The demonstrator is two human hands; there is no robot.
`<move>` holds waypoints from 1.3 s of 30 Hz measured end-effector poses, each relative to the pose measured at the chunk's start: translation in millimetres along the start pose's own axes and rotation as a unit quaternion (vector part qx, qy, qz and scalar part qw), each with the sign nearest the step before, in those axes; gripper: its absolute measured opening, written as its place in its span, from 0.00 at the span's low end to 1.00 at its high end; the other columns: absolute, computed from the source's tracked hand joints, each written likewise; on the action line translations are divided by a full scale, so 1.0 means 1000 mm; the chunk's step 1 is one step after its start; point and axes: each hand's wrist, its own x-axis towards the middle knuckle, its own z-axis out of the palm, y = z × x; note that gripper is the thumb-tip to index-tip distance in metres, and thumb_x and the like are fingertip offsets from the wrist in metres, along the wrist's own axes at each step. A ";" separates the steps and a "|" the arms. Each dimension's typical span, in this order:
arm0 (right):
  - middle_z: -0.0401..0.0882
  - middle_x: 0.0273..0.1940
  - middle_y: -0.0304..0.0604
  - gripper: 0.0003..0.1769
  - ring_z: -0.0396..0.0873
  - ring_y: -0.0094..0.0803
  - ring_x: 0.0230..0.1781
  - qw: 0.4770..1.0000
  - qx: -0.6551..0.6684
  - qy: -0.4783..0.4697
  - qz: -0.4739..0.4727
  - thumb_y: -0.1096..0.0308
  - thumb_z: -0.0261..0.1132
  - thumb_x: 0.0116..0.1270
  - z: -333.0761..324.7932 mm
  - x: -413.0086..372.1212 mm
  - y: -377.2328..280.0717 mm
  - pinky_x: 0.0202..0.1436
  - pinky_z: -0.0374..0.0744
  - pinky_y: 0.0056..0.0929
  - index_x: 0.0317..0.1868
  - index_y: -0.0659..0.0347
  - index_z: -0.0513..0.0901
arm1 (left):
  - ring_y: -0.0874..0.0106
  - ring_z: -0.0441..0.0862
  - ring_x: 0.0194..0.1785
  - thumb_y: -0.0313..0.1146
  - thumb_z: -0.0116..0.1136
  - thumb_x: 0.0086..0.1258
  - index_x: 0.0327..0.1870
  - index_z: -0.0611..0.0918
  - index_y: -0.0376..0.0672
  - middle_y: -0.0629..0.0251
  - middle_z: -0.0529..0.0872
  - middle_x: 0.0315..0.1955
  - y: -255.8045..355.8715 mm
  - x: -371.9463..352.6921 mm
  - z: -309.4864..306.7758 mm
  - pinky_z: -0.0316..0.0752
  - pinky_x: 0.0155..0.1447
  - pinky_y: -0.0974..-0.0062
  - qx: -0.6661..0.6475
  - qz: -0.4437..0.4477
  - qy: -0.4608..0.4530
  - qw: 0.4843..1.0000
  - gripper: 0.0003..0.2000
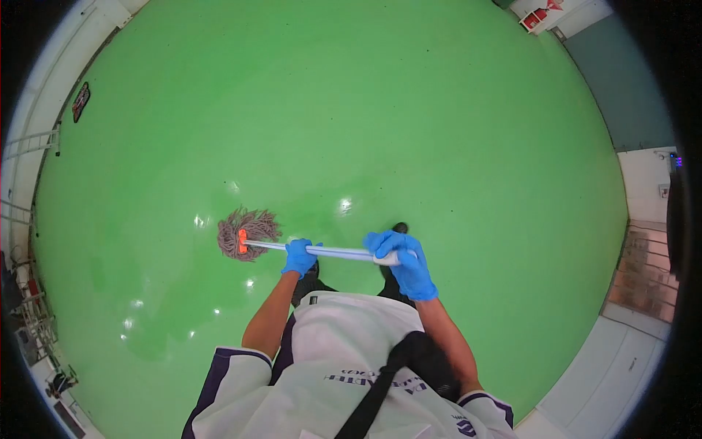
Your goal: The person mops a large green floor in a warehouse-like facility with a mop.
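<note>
A string mop (264, 223) with grey-brown strands and an orange clamp lies spread on the green floor, left of my feet. Its pale blue and white handle (342, 253) runs to the right across the front of my body. My left hand (299, 257), in a blue glove, is closed around the lower part of the handle, nearer the mop head. Near the handle's top end, my right hand (404, 262), also gloved in blue, is wrapped around the light grip. Some of its fingers are hidden by the hand itself.
The green floor (439, 132) has shiny, wet-looking patches around the mop. A dark mat-like item (81, 102) and metal ladder-like frames (33, 143) are along the left wall. Red equipment (536, 18) stands at the far right corner, and white doors (603, 373) line the right.
</note>
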 end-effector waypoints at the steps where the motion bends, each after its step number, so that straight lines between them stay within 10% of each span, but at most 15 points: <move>1: 0.70 0.24 0.43 0.12 0.73 0.31 0.33 1.000 0.003 -0.003 -0.001 0.63 0.59 0.55 -0.029 0.010 0.002 0.45 0.71 0.29 0.26 0.65 0.77 | 0.52 0.74 0.22 0.47 0.60 0.56 0.10 0.73 0.43 0.54 0.76 0.14 0.014 0.012 0.010 0.64 0.30 0.58 -0.003 -0.002 0.028 1.000 0.20; 3: 0.66 0.17 0.40 0.17 0.67 0.30 0.19 0.984 0.171 -0.003 0.045 0.64 0.52 0.61 -0.077 0.028 0.008 0.36 0.70 0.31 0.16 0.63 0.71 | 0.52 0.75 0.23 0.48 0.59 0.56 0.12 0.76 0.43 0.54 0.77 0.15 0.038 0.033 0.029 0.65 0.32 0.54 -0.010 -0.032 0.064 0.997 0.19; 7: 0.61 0.13 0.38 0.21 0.59 0.27 0.13 0.982 -0.132 0.130 -0.027 0.65 0.52 0.63 -0.147 0.056 -0.118 0.23 0.64 0.30 0.12 0.60 0.63 | 0.56 0.74 0.24 0.43 0.58 0.55 0.15 0.78 0.48 0.58 0.77 0.17 0.185 0.097 0.103 0.62 0.33 0.56 -0.172 0.018 0.242 0.955 0.13; 8: 0.61 0.14 0.38 0.19 0.59 0.26 0.13 0.930 -0.104 0.351 -0.041 0.66 0.53 0.61 -0.138 0.064 -0.157 0.21 0.63 0.29 0.13 0.60 0.63 | 0.57 0.72 0.21 0.40 0.58 0.55 0.13 0.75 0.45 0.58 0.75 0.14 0.251 0.115 0.091 0.61 0.27 0.58 -0.138 0.050 0.201 0.969 0.14; 9: 0.61 0.12 0.38 0.18 0.59 0.27 0.11 0.979 -0.143 0.134 -0.060 0.67 0.53 0.58 -0.184 0.061 -0.199 0.20 0.64 0.29 0.12 0.60 0.65 | 0.57 0.72 0.21 0.39 0.57 0.55 0.12 0.74 0.46 0.59 0.74 0.13 0.312 0.131 0.088 0.60 0.26 0.59 -0.144 0.042 0.152 0.977 0.13; 11: 0.57 0.09 0.36 0.19 0.56 0.28 0.08 0.972 -0.204 0.002 -0.115 0.68 0.54 0.55 -0.199 0.080 -0.272 0.17 0.62 0.28 0.08 0.58 0.61 | 0.58 0.70 0.21 0.37 0.57 0.52 0.11 0.71 0.47 0.60 0.70 0.12 0.403 0.173 0.122 0.60 0.29 0.61 -0.222 0.090 0.205 0.949 0.13; 19: 0.60 0.06 0.34 0.21 0.57 0.27 0.06 0.950 -0.243 0.036 -0.191 0.63 0.57 0.51 -0.277 0.111 -0.334 0.14 0.62 0.26 0.07 0.53 0.58 | 0.57 0.73 0.25 0.35 0.56 0.49 0.14 0.75 0.49 0.60 0.75 0.15 0.529 0.271 0.150 0.67 0.34 0.61 -0.213 0.241 -0.071 0.944 0.07; 25: 0.61 0.07 0.35 0.18 0.59 0.27 0.07 0.977 -0.130 -0.055 -0.160 0.64 0.57 0.50 -0.237 0.140 -0.281 0.16 0.65 0.27 0.09 0.54 0.60 | 0.56 0.76 0.26 0.36 0.57 0.45 0.17 0.79 0.50 0.59 0.79 0.18 0.419 0.236 0.100 0.70 0.34 0.61 -0.199 0.129 0.074 0.969 0.04; 31: 0.73 0.25 0.44 0.17 0.71 0.34 0.27 0.994 -0.074 0.031 0.076 0.56 0.58 0.55 -0.251 0.146 -0.161 0.46 0.71 0.39 0.24 0.64 0.74 | 0.56 0.73 0.26 0.42 0.62 0.55 0.16 0.75 0.44 0.56 0.74 0.16 0.269 0.213 0.098 0.64 0.37 0.60 -0.088 -0.085 0.176 0.977 0.14; 39: 0.66 0.19 0.38 0.14 0.63 0.23 0.21 0.993 -0.069 -0.023 0.094 0.66 0.54 0.58 -0.271 0.195 -0.190 0.28 0.63 0.24 0.18 0.66 0.69 | 0.57 0.75 0.28 0.49 0.64 0.52 0.14 0.78 0.44 0.58 0.79 0.21 0.287 0.237 0.087 0.63 0.42 0.54 -0.023 -0.028 0.173 0.984 0.18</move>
